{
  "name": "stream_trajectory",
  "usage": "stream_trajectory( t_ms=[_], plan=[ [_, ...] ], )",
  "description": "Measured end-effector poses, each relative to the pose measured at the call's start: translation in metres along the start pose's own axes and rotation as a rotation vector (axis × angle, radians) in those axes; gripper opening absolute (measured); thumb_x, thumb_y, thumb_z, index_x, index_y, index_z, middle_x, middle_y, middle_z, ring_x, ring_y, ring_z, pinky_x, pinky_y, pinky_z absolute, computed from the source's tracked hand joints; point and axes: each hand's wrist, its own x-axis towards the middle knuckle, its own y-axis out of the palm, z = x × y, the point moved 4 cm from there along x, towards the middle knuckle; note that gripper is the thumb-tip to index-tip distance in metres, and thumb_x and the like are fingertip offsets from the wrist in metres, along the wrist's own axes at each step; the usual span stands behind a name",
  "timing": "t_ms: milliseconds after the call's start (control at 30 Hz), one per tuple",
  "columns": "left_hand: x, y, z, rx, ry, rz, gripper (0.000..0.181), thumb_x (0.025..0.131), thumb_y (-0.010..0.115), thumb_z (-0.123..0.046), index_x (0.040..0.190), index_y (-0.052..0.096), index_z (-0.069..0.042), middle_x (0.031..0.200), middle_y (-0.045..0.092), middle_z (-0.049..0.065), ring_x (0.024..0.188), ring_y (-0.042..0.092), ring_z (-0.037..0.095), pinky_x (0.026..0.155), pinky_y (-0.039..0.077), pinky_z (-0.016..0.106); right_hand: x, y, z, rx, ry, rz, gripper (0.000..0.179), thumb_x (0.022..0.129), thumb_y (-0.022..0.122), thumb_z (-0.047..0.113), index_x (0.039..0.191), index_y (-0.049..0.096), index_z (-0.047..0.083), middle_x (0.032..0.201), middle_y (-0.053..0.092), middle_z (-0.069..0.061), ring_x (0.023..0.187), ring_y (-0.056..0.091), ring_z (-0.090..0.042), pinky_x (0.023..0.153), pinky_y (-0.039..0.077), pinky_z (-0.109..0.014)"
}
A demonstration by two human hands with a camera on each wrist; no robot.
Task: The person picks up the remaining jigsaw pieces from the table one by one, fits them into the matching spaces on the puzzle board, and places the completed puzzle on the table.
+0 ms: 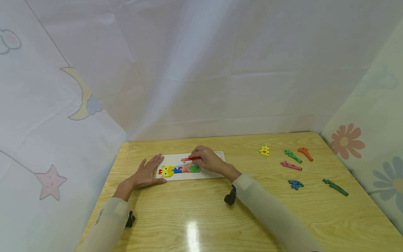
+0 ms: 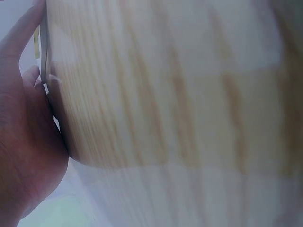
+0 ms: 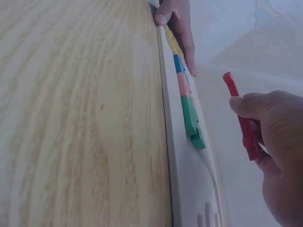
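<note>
A white puzzle board (image 1: 176,156) lies on the wooden table. Along it run joined pieces: a yellow giraffe head (image 1: 168,171), then a blue piece (image 1: 178,169), a pink piece (image 1: 186,168) and a green piece (image 1: 195,168). My left hand (image 1: 147,172) rests at the board's left end, fingers spread and straight. Above the board, my right hand (image 1: 207,160) pinches a red puzzle piece (image 3: 243,118) between thumb and fingers. In the right wrist view that piece is held apart from the board. The left wrist view shows mostly tabletop and part of the left hand (image 2: 28,123).
Loose pieces lie on the right of the table (image 1: 252,217): yellow (image 1: 264,151), light green (image 1: 293,156), orange (image 1: 305,153), pink (image 1: 291,166), blue (image 1: 296,184) and dark green (image 1: 335,187). A printed cloth backdrop (image 1: 201,98) surrounds the table.
</note>
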Motion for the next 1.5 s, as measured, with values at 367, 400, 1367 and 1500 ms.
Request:
stream_trajectory(
  t_ms=[367,400,1367,1500],
  plan=[
    [0.000,0.001,0.001,0.008,0.012,-0.011,0.112,0.089,0.076,-0.063,0.171,0.020,-0.012,0.178,0.011,0.011,0.164,0.007,0.038,0.126,-0.009,0.069,0.000,0.009,-0.002,0.014,-0.007,0.021,0.024,0.094,0.081,0.006,0.118,0.081,0.005,0.113,0.073,-0.006,0.105,0.066,-0.020,0.091,0.059,-0.033],
    [0.000,0.001,0.000,0.010,0.016,-0.014,0.112,0.089,0.076,-0.063,0.171,0.021,-0.011,0.178,0.012,0.012,0.164,0.008,0.038,0.125,-0.009,0.070,0.000,0.009,-0.003,0.015,-0.007,0.021,0.024,0.094,0.081,0.006,0.119,0.081,0.005,0.113,0.073,-0.006,0.105,0.066,-0.020,0.090,0.058,-0.033],
    [-0.002,-0.006,-0.012,0.012,0.010,-0.004,0.110,0.090,0.077,-0.059,0.169,0.022,-0.005,0.177,0.014,0.017,0.163,0.009,0.042,0.124,-0.005,0.074,0.010,0.029,0.000,0.027,0.007,0.058,0.024,0.096,0.080,0.012,0.119,0.081,0.004,0.112,0.073,-0.005,0.105,0.066,-0.019,0.092,0.059,-0.030],
    [-0.002,-0.007,-0.013,0.027,-0.007,0.010,0.109,0.091,0.076,-0.057,0.169,0.021,-0.006,0.177,0.013,0.017,0.163,0.008,0.041,0.125,-0.006,0.072,0.011,0.030,0.000,0.026,0.015,0.061,0.024,0.096,0.080,0.012,0.119,0.081,0.004,0.112,0.074,-0.005,0.105,0.066,-0.019,0.092,0.059,-0.031]
  ],
)
